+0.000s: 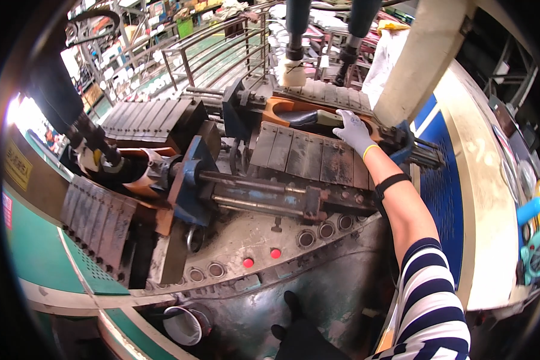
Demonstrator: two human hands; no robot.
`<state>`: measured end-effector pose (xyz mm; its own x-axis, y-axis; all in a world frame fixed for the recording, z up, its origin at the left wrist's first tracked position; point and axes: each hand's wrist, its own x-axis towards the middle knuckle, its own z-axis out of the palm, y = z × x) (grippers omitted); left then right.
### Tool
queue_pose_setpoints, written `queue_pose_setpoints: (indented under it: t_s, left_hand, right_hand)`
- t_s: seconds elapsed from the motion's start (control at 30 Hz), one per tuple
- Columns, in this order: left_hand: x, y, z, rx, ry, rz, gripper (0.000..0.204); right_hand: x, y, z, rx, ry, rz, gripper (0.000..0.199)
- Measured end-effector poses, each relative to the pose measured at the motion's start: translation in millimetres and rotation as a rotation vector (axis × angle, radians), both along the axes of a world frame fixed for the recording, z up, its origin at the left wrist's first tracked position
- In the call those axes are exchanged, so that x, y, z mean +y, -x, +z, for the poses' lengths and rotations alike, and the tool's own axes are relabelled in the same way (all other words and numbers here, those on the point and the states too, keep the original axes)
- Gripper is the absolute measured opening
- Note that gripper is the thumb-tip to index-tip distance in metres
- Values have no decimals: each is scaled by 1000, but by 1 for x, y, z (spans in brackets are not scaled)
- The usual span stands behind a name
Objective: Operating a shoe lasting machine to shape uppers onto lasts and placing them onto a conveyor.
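My right hand (354,133), in a white glove with a yellow cuff, is stretched well forward, the arm nearly straight, running up from the striped sleeve (429,294) at the lower right with a black band (392,182) around the forearm. The fingers are spread and laid flat, open, gripping nothing; they rest on the rim of the orange mould (285,109) and touch the dark shoe piece (309,117) lying in its hollow. That piece sits at the top centre of the machine, just behind the row of grey metal blocks (309,157). Below those runs a blue bar with rods (258,192), then two red buttons (260,258) on the grimy curved plate. My left hand is out of view
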<state>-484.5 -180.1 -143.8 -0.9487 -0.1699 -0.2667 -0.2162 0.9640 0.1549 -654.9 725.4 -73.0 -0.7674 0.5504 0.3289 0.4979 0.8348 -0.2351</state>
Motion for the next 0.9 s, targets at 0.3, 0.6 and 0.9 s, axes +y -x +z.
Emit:
queue_pose_setpoints:
  t_s: [0.3, 0.6, 0.9]
  left_hand:
    - [-68, -10, -51, -17, 187, 64, 62]
    - [-73, -22, -60, 226, 232, -53, 61]
    - [-66, -20, -48, 171, 185, 51, 50]
  right_hand:
    - [40, 84, -8, -366, 159, 124, 80]
    - [-9, 54, 19, -280, -299, 79, 58]
    - [-44, -32, 95, 81, -542, 155, 63]
